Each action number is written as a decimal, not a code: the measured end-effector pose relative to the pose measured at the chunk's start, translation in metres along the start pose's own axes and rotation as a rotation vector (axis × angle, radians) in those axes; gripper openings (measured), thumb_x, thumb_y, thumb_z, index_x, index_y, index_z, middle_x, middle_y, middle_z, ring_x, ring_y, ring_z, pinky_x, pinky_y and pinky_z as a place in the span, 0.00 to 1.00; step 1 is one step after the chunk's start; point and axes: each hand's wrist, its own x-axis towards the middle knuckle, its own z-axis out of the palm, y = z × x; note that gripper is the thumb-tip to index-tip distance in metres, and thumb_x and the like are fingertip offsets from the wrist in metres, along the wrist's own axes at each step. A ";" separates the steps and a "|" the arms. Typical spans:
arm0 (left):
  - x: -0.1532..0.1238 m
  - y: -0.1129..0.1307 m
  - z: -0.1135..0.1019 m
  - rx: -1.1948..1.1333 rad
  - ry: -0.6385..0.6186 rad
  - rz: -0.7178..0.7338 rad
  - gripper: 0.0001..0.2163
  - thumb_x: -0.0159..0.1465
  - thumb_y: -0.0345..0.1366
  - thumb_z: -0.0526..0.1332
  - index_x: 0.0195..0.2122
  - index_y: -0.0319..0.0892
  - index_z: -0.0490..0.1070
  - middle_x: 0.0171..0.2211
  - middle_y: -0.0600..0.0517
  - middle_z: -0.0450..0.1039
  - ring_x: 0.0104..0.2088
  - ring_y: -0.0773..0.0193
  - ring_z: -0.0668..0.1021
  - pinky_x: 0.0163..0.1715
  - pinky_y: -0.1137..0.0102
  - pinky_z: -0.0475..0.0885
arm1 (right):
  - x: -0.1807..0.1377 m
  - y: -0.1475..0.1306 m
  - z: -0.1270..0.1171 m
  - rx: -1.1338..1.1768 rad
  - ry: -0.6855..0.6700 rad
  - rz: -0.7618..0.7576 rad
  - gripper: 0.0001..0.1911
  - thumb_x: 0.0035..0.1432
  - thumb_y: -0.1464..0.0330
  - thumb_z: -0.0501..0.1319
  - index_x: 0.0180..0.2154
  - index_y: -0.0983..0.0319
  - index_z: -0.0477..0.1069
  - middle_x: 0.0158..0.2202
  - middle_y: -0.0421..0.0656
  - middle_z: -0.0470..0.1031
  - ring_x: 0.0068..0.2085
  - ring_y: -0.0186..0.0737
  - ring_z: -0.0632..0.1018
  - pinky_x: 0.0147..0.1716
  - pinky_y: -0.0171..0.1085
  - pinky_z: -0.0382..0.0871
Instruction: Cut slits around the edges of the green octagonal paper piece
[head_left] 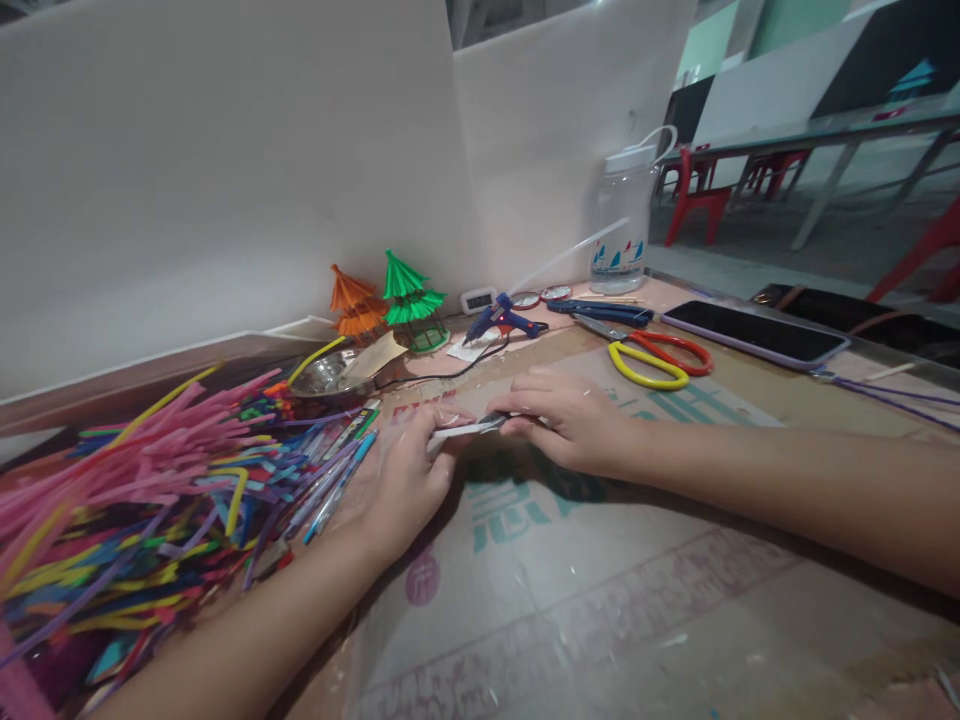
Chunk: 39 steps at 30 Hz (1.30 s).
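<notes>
My left hand (416, 470) pinches a thin white strip (459, 431) between thumb and fingers, low over the middle of the table. Fingers closed, my right hand (574, 415) meets the strip's other end, gripping a small dark piece (493, 420) whose kind I cannot make out. Both hands are a little apart, joined by the strip and the dark piece. Beneath them lies a printed cardboard sheet (555, 610) under a clear cover.
Pipe cleaners (172, 450) heap at left beside a metal bowl (326, 375). Behind stand orange (358, 305) and green (412, 305) paper-roofed models and a glue gun (502, 318). At right are scissors (652, 360), pliers (600, 312), a phone (754, 332) and a bottle (622, 220).
</notes>
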 end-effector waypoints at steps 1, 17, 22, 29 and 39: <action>0.000 -0.001 0.000 0.003 0.000 0.000 0.15 0.55 0.22 0.55 0.41 0.46 0.69 0.43 0.51 0.79 0.47 0.58 0.79 0.51 0.62 0.72 | 0.000 0.000 0.000 0.002 0.000 0.005 0.14 0.70 0.67 0.54 0.49 0.63 0.76 0.33 0.45 0.76 0.36 0.41 0.73 0.36 0.38 0.64; 0.001 -0.004 0.002 -0.015 0.013 -0.012 0.14 0.58 0.24 0.56 0.42 0.46 0.70 0.44 0.50 0.78 0.48 0.57 0.78 0.52 0.61 0.72 | -0.003 0.005 0.005 0.023 0.057 0.208 0.14 0.69 0.65 0.56 0.47 0.63 0.77 0.40 0.47 0.82 0.41 0.43 0.78 0.40 0.41 0.69; 0.002 -0.006 0.002 -0.007 0.026 0.009 0.15 0.58 0.23 0.56 0.43 0.46 0.70 0.44 0.51 0.78 0.48 0.57 0.78 0.52 0.61 0.72 | -0.003 0.004 0.004 0.013 0.032 0.145 0.15 0.69 0.64 0.55 0.48 0.62 0.77 0.39 0.47 0.81 0.40 0.44 0.77 0.40 0.41 0.69; -0.001 -0.006 -0.001 0.098 -0.002 0.038 0.16 0.58 0.23 0.58 0.45 0.48 0.70 0.45 0.52 0.78 0.48 0.57 0.78 0.51 0.61 0.72 | 0.000 -0.007 0.000 -0.009 0.007 0.053 0.14 0.70 0.66 0.54 0.48 0.64 0.76 0.35 0.46 0.78 0.38 0.42 0.75 0.38 0.39 0.66; -0.001 0.000 -0.002 0.073 -0.033 0.041 0.12 0.60 0.27 0.58 0.44 0.47 0.71 0.45 0.50 0.79 0.48 0.57 0.79 0.52 0.62 0.72 | 0.000 -0.004 0.002 -0.008 0.005 0.020 0.14 0.70 0.66 0.55 0.47 0.62 0.78 0.32 0.44 0.77 0.35 0.41 0.74 0.35 0.38 0.65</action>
